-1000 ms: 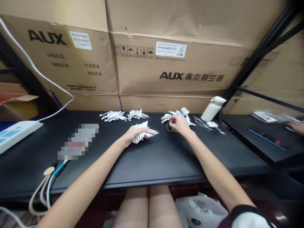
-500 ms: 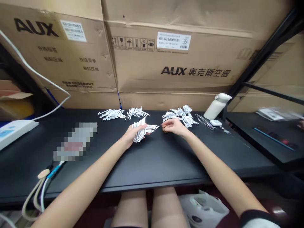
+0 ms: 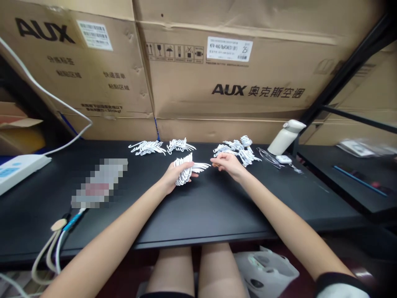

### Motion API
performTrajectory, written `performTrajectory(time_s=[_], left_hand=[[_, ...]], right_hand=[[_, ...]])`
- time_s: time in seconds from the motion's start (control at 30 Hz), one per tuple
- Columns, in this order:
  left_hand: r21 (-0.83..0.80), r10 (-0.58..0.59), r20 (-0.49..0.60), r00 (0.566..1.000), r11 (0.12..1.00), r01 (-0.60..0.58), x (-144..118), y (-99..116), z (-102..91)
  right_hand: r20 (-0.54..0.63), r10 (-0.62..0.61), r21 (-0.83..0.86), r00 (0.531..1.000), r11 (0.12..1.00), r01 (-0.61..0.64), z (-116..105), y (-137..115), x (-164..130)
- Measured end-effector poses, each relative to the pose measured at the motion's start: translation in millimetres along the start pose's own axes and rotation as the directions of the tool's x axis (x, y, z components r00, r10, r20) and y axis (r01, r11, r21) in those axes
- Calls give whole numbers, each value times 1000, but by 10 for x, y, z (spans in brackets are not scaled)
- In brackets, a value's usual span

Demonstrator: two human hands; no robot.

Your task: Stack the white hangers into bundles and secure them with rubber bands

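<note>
My left hand (image 3: 174, 176) is closed around a bunch of white hooks (image 3: 183, 171). Their curved ends stack by the thumb, and the straight tails point right toward my other hand. Just right of those tail tips, my right hand (image 3: 228, 164) is pinched, with a thin tan rubber band (image 3: 216, 165) at the fingertips, partly hidden by the fingers. Behind my left hand lie two loose piles of hooks, one to the left (image 3: 147, 147) and one nearer the middle (image 3: 180, 145). Several bundled hooks (image 3: 247, 156) lie behind my right hand.
Large cardboard boxes (image 3: 186, 95) wall off the back of the black table (image 3: 198, 215). A cream bottle (image 3: 283, 138) and a white case (image 3: 283, 159) stand at the right. At the left are a blurred-out device (image 3: 101, 182) with a cable and a white power strip (image 3: 21, 169).
My right hand's fingertips have risen slightly and come closer to the hook tails; the tan band is now less visible. The left hand keeps its hold. The camera view has shifted a little.
</note>
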State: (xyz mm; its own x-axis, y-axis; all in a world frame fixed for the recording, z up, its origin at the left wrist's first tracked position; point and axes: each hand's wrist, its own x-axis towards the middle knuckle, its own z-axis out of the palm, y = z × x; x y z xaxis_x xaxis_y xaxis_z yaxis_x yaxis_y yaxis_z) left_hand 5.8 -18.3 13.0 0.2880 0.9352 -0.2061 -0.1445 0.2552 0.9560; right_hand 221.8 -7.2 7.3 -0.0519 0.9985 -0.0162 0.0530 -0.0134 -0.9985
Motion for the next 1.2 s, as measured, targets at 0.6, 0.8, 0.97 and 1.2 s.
performTrajectory(time_s=[0.6, 0.8, 0.97, 1.2], left_hand=[[-4, 17, -21, 1000, 1000, -17, -12, -3, 30], [-44, 70, -125, 990, 996, -76, -15, 0, 41], [-86, 74, -96, 993, 993, -82, -32, 1, 59], [-124, 158, 14, 987, 980, -155, -78, -8, 116]], right_hand=[[153, 68, 388, 986, 914, -123, 50, -89, -71], [107, -210, 100, 972, 975, 200, 56, -173, -171], [287, -400, -211, 871, 860, 464, 244, -227, -337], [188, -352, -147, 917, 913, 380, 488, -95, -339]])
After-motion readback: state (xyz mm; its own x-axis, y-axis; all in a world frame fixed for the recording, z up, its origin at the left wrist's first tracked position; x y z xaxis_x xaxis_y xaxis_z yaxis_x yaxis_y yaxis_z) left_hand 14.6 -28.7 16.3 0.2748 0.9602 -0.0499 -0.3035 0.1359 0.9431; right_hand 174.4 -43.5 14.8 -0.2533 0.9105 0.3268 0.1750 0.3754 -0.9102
